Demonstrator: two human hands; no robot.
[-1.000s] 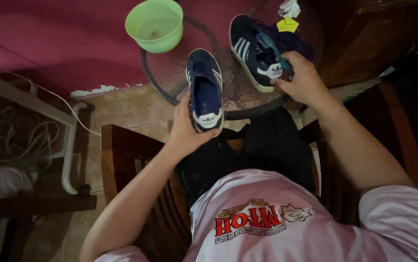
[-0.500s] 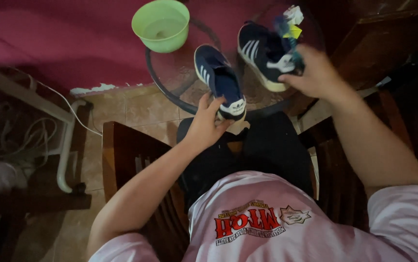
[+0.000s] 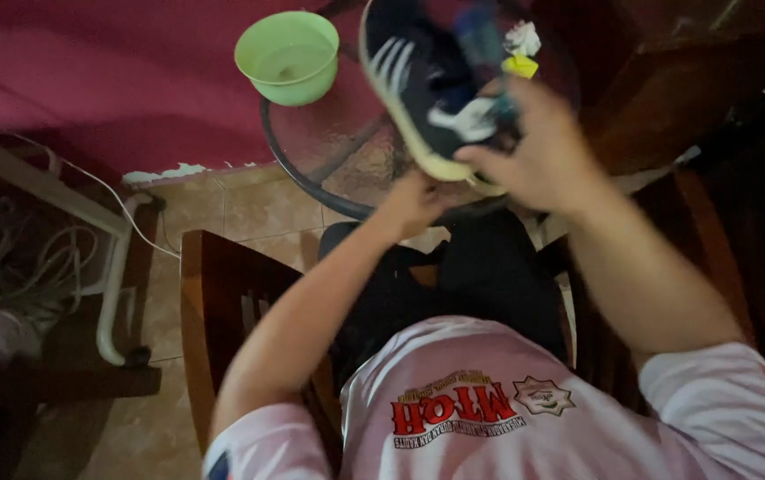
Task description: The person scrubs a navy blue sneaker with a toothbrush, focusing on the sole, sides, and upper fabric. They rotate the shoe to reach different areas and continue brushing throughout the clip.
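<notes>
Glossy glass tabletop [image 3: 329,133], seemingly plastic bowl [image 3: 289,55]

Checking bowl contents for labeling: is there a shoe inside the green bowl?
No: the green bowl sits on the glass table with no shoe in it, while the navy sneaker is up in the right hand.

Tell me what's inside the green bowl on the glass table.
The green bowl looks nearly empty: pale inner wall and a small dark speck or residue at the bottom. Whether it holds clear liquid cannot be told. It stands on the round glass table, beside the lifted sneaker.

Right hand [image 3: 538,156] grips navy sneaker [image 3: 427,98]; left hand [image 3: 414,203] beneath.
</notes>
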